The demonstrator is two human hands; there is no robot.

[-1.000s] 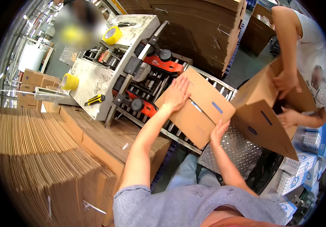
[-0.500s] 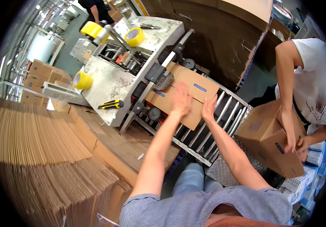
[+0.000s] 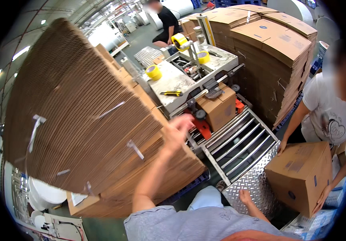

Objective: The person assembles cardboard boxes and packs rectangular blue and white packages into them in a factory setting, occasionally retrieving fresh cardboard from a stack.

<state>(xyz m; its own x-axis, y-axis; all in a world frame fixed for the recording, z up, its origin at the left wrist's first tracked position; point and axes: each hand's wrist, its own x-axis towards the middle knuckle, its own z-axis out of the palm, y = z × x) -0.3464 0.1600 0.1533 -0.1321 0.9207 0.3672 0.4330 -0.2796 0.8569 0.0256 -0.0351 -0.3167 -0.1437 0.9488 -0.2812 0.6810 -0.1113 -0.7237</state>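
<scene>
My left hand [image 3: 178, 130] is raised between the tall cardboard stack and the box-taping machine, its fingers smeared by motion. Low over the diamond-plate metal sheet [image 3: 241, 176] hangs my right hand [image 3: 246, 197], fingers loosely apart and nothing in them. A closed cardboard box [image 3: 221, 109] stands in the taping machine [image 3: 189, 88], under its dark tape head, at the far end of the roller conveyor [image 3: 237, 142]. Neither hand touches this box. On the right, a co-worker in a white shirt has both hands on another cardboard box [image 3: 299, 174].
Flattened cartons [image 3: 92, 112] rise in a tall stack on my left; another carton stack [image 3: 269, 44] stands behind the machine. Yellow tape rolls [image 3: 153, 72] and a yellow-black utility knife [image 3: 171, 93] lie on the machine top. Another person [image 3: 168, 24] is farther back.
Both my hands have left the carton flaps; the left moved toward the stack, the right down near my body. The box now sits upright inside the machine. My view has swung left.
</scene>
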